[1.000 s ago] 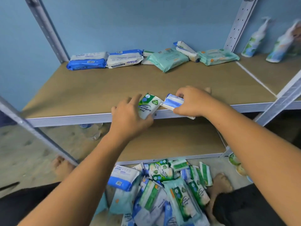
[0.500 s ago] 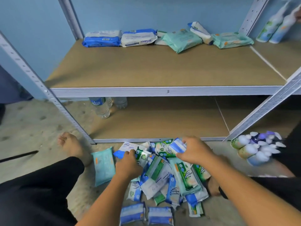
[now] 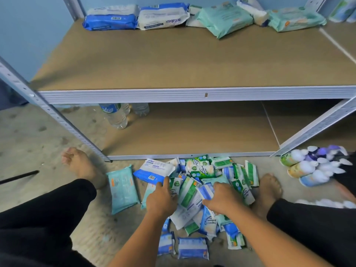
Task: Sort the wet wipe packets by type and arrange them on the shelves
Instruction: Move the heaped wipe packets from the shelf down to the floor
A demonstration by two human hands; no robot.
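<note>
A pile of small wet wipe packets (image 3: 200, 170), green-and-white and blue-and-white, lies on the floor in front of the shelf. My left hand (image 3: 160, 199) is down in the pile and holds a small green-and-white packet (image 3: 175, 186) by its thumb. My right hand (image 3: 221, 199) grips a small blue-and-white packet (image 3: 205, 190) over the pile. At the back of the upper shelf (image 3: 192, 62) lie two big blue-and-white packs (image 3: 111, 18) and some teal packs (image 3: 224, 19).
A teal pack (image 3: 122, 187) and a large blue-and-white pack (image 3: 154, 169) lie left of the pile. Water bottles (image 3: 117, 114) stand on the lower shelf (image 3: 192, 132). Pump bottles (image 3: 312, 166) lie on the floor at right. My bare feet (image 3: 81, 166) flank the pile.
Both hands came down from the upper shelf's front edge to the floor pile, each still with its small packet. The view tilted down with them.
</note>
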